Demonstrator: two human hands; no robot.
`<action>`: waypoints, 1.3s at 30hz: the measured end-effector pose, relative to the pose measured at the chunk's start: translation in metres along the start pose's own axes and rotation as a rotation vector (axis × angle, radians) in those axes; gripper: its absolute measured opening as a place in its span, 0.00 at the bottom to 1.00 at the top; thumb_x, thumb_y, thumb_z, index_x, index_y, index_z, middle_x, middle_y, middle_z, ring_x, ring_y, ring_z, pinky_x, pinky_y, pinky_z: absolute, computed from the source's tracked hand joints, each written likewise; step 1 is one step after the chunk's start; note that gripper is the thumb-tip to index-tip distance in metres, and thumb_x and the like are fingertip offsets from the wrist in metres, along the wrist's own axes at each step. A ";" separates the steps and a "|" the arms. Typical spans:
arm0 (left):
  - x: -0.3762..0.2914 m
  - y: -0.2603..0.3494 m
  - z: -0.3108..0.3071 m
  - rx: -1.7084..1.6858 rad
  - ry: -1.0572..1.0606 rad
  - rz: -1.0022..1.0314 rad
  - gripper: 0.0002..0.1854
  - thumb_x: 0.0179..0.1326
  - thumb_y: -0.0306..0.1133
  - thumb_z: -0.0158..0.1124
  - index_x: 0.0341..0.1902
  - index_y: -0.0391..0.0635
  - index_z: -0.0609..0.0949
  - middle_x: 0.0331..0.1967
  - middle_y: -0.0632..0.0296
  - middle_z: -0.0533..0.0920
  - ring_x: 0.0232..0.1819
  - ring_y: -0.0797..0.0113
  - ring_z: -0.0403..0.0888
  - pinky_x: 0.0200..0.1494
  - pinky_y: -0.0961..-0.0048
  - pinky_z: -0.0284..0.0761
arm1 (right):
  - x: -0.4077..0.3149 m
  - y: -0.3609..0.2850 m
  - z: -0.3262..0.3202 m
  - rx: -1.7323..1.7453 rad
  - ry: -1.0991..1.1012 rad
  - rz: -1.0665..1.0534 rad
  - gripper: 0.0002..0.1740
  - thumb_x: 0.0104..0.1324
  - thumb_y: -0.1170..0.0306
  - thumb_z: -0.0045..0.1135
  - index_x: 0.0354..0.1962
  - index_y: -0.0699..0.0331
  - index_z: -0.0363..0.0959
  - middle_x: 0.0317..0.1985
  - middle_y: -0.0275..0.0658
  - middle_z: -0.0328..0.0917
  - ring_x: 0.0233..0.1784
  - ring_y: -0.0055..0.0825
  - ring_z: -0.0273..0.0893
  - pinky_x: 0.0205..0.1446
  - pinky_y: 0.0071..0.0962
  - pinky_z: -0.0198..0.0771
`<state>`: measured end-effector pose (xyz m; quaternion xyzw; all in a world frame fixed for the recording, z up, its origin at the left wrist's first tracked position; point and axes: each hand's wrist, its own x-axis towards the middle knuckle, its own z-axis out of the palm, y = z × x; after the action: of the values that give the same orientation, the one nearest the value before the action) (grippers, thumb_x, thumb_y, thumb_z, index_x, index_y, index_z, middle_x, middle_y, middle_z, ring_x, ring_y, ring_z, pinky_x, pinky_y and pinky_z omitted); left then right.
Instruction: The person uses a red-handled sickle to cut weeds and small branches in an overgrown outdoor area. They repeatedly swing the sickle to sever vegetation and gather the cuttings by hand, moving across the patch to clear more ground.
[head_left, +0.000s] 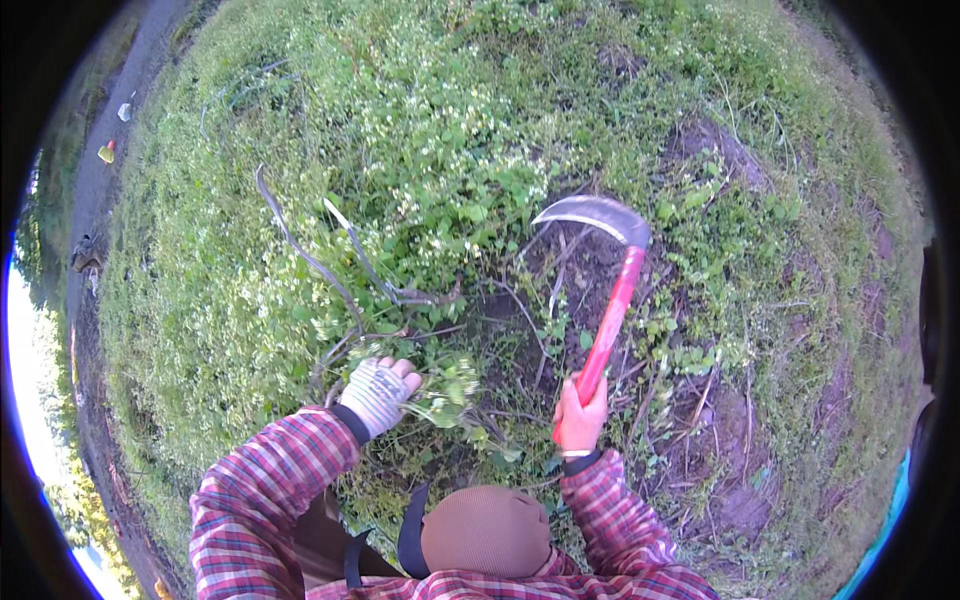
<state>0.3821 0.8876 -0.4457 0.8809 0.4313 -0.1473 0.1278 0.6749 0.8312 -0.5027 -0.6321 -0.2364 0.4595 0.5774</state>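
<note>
My right hand (582, 416), ungloved, grips the lower end of a sickle's red handle (606, 330). The sickle's curved dark blade (600, 214) points left above a patch of bare soil and cut stems. A striped knit fingerless glove covers my left hand (376, 396), whose fingers are closed around a bunch of leafy weed stems (444, 390). The leaves stick out to the right of that fist, apart from the blade. Just beyond the left hand, bare woody stems (311, 259) rise out of the undergrowth.
Dense low weeds with small white flowers (442, 112) cover the ground ahead. Exposed soil (739, 480) shows at right. A paved road (112, 172) runs along the left, with a yellow-and-red object (107, 153) and a crouching person (86, 255). Turquoise material (885, 525) edges the lower right.
</note>
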 end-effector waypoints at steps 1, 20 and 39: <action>0.011 -0.001 -0.005 0.074 0.156 0.086 0.13 0.46 0.37 0.58 0.37 0.51 0.76 0.42 0.60 0.76 0.51 0.59 0.71 0.56 0.57 0.63 | 0.023 -0.003 0.017 0.061 -0.014 -0.101 0.10 0.62 0.76 0.51 0.38 0.61 0.60 0.17 0.29 0.63 0.10 0.16 0.61 0.11 0.17 0.57; 0.227 -0.086 -0.050 0.637 0.449 0.014 0.59 0.33 0.51 0.72 0.69 0.44 0.52 0.70 0.51 0.53 0.71 0.58 0.49 0.72 0.55 0.37 | 0.160 0.051 0.123 -0.337 -0.618 0.172 0.17 0.58 0.70 0.50 0.45 0.61 0.63 0.17 0.34 0.67 0.10 0.23 0.66 0.12 0.27 0.63; 0.092 -0.121 0.009 0.122 -0.014 -0.018 0.21 0.47 0.32 0.62 0.48 0.53 0.72 0.37 0.61 0.76 0.42 0.62 0.78 0.40 0.66 0.73 | -0.102 0.156 -0.036 -1.067 -0.253 0.573 0.22 0.52 0.58 0.58 0.42 0.60 0.66 0.29 0.48 0.77 0.35 0.47 0.78 0.38 0.40 0.73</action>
<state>0.3384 1.0227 -0.5004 0.8821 0.4284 -0.1805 0.0757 0.6218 0.6938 -0.6218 -0.8127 -0.3212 0.4861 0.0027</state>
